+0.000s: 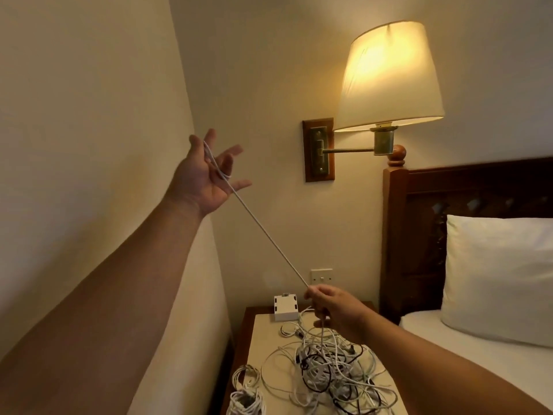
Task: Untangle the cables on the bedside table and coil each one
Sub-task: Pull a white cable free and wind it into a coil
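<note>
1. So, the white cable [263, 235] is pulled tight in a straight line. It runs from 11 o'clock, up high, down to 5 o'clock, low by the desk [263, 327].
2. The top end is looped over the fingers of the left hand [206, 178]. That hand is spread wide, and the cable just hangs round the fingers. One finger looks a little bent.
3. The low end is pinched in the curled fingers of the right hand [332, 307]. From this hand, the left hand is at 11 o'clock and well apart.
4. Below the right hand the cable drops toward 6 o'clock into the messy pile of cables [332, 369] on the desk. I cannot tell where it goes inside the pile.
5. Of the two hands, the right hand is nearer the pile. I think it should feed the cable up while the left hand winds more loops.
6. At 7 o'clock from the pile, near the desk's front corner, lies a small bundle [245, 396] that looks coiled. A white box [285, 308] sits at 12 o'clock, at the back of the desk.
</note>
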